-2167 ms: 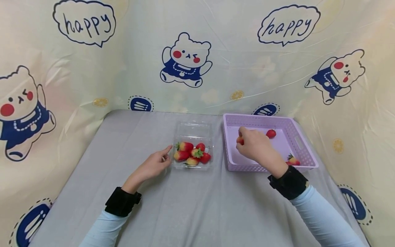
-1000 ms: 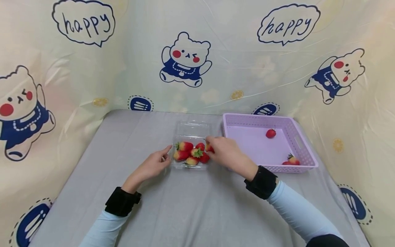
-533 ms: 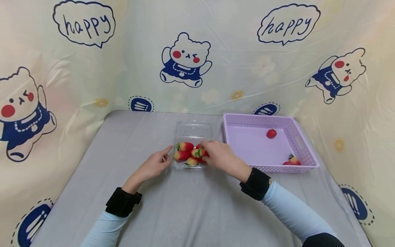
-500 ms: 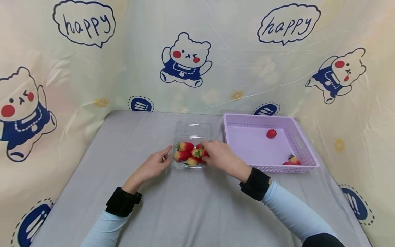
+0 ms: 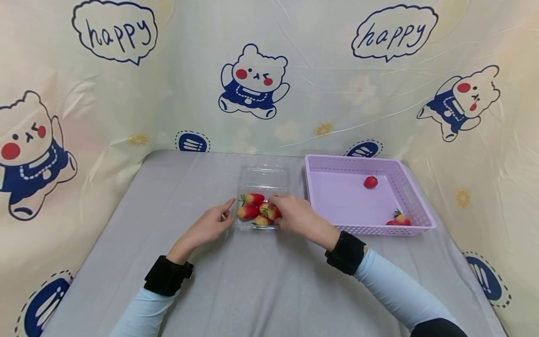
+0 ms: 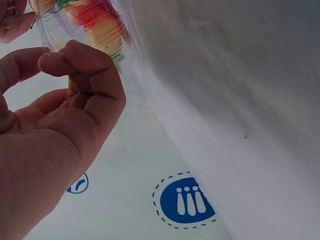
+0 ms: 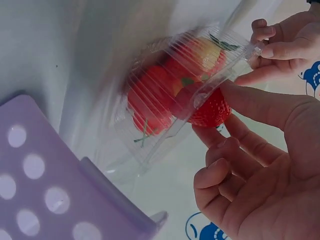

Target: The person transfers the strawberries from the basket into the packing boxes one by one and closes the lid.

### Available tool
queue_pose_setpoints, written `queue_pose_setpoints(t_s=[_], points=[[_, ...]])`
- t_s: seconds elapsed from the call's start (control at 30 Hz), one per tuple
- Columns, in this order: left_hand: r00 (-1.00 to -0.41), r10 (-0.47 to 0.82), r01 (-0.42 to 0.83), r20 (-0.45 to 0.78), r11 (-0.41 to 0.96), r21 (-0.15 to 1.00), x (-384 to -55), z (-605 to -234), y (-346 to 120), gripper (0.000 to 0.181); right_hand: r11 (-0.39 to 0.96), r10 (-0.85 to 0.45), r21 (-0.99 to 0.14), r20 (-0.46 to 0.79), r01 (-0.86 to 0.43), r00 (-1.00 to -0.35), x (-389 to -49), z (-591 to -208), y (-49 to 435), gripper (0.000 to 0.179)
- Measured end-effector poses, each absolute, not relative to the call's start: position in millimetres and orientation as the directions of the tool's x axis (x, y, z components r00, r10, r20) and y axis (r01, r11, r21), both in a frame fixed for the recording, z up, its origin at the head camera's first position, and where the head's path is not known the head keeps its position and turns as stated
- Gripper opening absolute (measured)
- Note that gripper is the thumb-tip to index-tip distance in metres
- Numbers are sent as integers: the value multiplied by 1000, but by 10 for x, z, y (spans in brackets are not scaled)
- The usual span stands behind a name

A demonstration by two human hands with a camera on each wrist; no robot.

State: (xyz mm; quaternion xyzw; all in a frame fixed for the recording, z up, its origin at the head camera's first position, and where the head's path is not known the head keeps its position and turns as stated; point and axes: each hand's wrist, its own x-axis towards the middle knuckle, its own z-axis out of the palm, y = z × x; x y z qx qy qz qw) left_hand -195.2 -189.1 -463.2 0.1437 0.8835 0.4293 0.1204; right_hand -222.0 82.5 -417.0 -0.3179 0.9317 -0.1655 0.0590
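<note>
A strawberry (image 5: 273, 213) was pinched in the right hand (image 5: 298, 215) at the right part of the clear box (image 5: 265, 187), which stood near the middle of the tabletop (image 5: 236, 290).
As I judged, if the fingers let go too near the rim, this strawberry could roll outside, because the other strawberries (image 5: 248, 212) lay close together; a strong push could also slide the light box. The right forearm stretched inward from the near right corner, thumb and fingers grasping the fruit. The left hand (image 5: 210, 225) was at the box's left side, index finger nearly straight, the others loosely bent, no grip visible; whether it touched the plastic, I could not tell.
</note>
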Motion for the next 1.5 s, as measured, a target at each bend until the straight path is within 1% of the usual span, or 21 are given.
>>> queue_pose_setpoints(t_s=[0.2, 0.47, 0.7, 1.03, 1.3, 1.5], points=[[-929, 358, 148, -91, 586, 796, -1948, -4630, -1890, 61, 748, -608, -362, -39, -556, -793, -2218, -4189, 823, 34], [-930, 355, 147, -92, 592, 793, -1940, -4616, -1885, 60, 747, -604, -372, -33, -551, -796, -2234, -4213, 872, 36], [-930, 357, 151, -90, 593, 791, -1949, -4622, -1887, 60, 732, -618, -386, -30, -561, -786, -2224, -4204, 886, 25], [-930, 359, 159, -83, 594, 789, -1950, -4632, -1897, 60, 728, -624, -408, -60, -552, -779, -2202, -4226, 881, 21], [-929, 363, 166, -75, 587, 793, -1945, -4619, -1892, 60, 738, -595, -428, -48, -521, -802, -2208, -4271, 861, 20], [-929, 360, 155, -83, 586, 795, -1935, -4611, -1893, 60, 740, -586, -429, -36, -517, -809, -2210, -4311, 842, 10]])
